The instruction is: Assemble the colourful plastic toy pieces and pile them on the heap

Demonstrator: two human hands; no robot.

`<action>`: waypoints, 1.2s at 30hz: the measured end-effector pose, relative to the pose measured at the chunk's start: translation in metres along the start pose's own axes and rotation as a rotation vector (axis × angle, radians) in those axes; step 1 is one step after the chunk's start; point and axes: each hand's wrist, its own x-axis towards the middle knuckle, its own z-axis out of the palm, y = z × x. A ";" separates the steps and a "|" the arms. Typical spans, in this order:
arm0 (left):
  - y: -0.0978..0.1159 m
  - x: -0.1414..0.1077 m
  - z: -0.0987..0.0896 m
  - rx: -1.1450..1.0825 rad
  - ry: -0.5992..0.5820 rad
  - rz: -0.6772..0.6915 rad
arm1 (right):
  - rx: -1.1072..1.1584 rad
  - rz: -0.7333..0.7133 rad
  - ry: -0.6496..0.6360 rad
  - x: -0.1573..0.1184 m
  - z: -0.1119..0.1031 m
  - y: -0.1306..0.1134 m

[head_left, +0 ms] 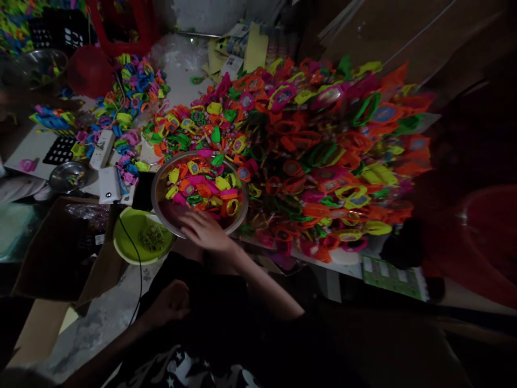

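A metal bowl (156, 207) holds many small plastic toy watches (202, 186) in orange, yellow, green and pink. My right hand (208, 231) reaches over the bowl's near rim, palm down with fingers stretched out, and nothing shows in its grasp. Its fingertips are near the bare inner wall, below the watches. Low over my dark clothes, my left hand (173, 300) is curled into a loose fist, with no object showing in it. Right of the bowl, a big heap of similar toy watches (323, 161) covers the table.
A green basin (125, 237) with small scraps stands left of the bowl, near an open cardboard box (92, 280). A white power bank (109, 186), a power strip (103, 148) and a small metal bowl (54, 180) lie further left. A red tub (484, 237) is at right.
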 end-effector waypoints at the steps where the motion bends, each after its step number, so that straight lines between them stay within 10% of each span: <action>1: 0.008 0.004 0.000 0.028 0.031 0.052 | -0.093 0.064 -0.032 0.012 -0.004 0.014; 10: 0.101 0.056 0.000 -0.023 0.369 0.367 | -0.134 0.186 -0.159 0.031 -0.011 0.065; 17: 0.134 0.088 0.010 0.059 0.408 0.419 | 0.604 0.239 0.205 0.013 -0.030 0.044; 23: 0.141 0.096 0.018 0.325 0.484 0.546 | 0.880 0.484 0.079 0.002 -0.039 0.018; 36: 0.169 0.082 0.030 0.226 0.327 0.369 | -0.070 -0.076 0.187 -0.014 -0.074 0.000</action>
